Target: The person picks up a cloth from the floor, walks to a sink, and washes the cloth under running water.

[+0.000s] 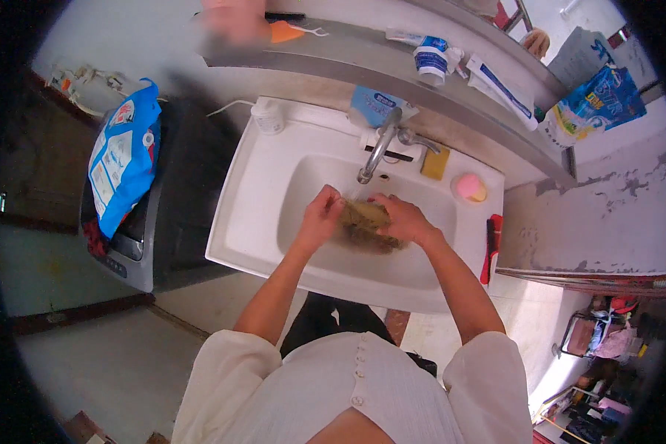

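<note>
A wet olive-brown bundle point(366, 222), probably a cloth, is spread between my two hands low in the white washbasin point(305, 183). My left hand point(320, 219) pinches its left edge between thumb and fingers. On the other side, my right hand point(404, 220) grips the bundle from above with its fingers curled over it. Water runs down onto it from the chrome faucet point(388, 139). Its lower part is dark and blurred, and the basin's drain is hidden beneath it.
A yellow sponge point(435, 163), a pink-and-yellow soap point(470, 187) and a red-and-black brush-like item point(492, 250) lie on the right rim. A white bottle point(267, 117) stands back left. Toothpaste tubes point(502, 89) lie on the shelf point(333, 64). A blue bag point(125, 158) rests on the dark washing machine point(186, 183).
</note>
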### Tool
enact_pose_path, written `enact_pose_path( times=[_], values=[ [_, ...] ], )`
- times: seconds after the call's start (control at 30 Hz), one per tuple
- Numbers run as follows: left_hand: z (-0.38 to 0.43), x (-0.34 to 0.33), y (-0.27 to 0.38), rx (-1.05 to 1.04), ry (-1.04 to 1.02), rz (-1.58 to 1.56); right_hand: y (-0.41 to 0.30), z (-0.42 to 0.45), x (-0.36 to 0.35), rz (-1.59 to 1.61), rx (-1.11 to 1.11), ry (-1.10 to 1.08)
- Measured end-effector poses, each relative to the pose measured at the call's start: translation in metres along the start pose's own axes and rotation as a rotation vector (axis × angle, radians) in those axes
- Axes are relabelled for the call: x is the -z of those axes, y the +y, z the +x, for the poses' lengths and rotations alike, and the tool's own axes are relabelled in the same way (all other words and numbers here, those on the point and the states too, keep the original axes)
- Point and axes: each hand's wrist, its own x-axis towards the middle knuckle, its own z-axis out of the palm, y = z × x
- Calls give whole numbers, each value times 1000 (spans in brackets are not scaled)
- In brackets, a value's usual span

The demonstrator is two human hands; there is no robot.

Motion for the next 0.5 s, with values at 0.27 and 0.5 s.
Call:
enact_pose_path(
  times=[0.27, 0.5],
  values=[
    [9, 32, -17, -42, 259, 233, 28, 12, -22, 744, -244, 149],
    [-11, 10, -23, -49, -36, 880, -55, 13, 3, 576, -14, 63]
  ],
)
